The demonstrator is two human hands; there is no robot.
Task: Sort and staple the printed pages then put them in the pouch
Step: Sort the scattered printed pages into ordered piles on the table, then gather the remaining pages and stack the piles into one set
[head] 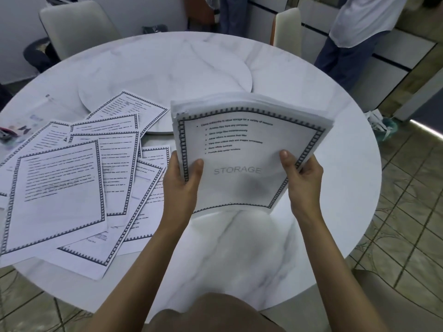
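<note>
Holding a stack of pages [239,149] btwn both hands, the person kept it up off the round marble surface [323,121], right of centre, bowed and tilted toward the camera. Left hand [184,185]: grip closed on the stack's left edge, thumb on the front sheet, fingers behind. Right hand [303,180]: grip closed on the right edge the same way, thumb on top. The front sheet had a toothed border, a bullet list and a grey "STORAGE" watermark.

Loose pages [60,188] lay fanned and overlapping on the surface to the left, at least 7, exact no. unclear; the far ones rested partly on a round turntable [167,68]. A clear pouch [26,116] w/ coloured print sat at the far left edge, contents too blurred to tell.
</note>
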